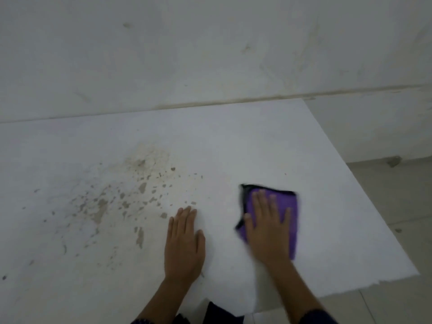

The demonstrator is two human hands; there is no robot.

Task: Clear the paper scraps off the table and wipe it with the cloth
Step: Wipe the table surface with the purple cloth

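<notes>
A white table [233, 141] fills the lower view. On its right part lies a folded purple cloth [291, 230] with a black edge. My right hand [266, 223] presses flat on the cloth, fingers straight and spread; both look motion-blurred. My left hand [184, 242] rests flat on the bare tabletop to the left of the cloth, fingers straight and together. Brownish chipped and stained patches [140, 190] mark the table's left and middle. No paper scraps show on the table.
A stained white wall [210, 54] rises right behind the table's far edge. The table's right edge [364, 192] runs diagonally, with tiled floor [397, 218] beyond it. Its ragged front edge lies near my body.
</notes>
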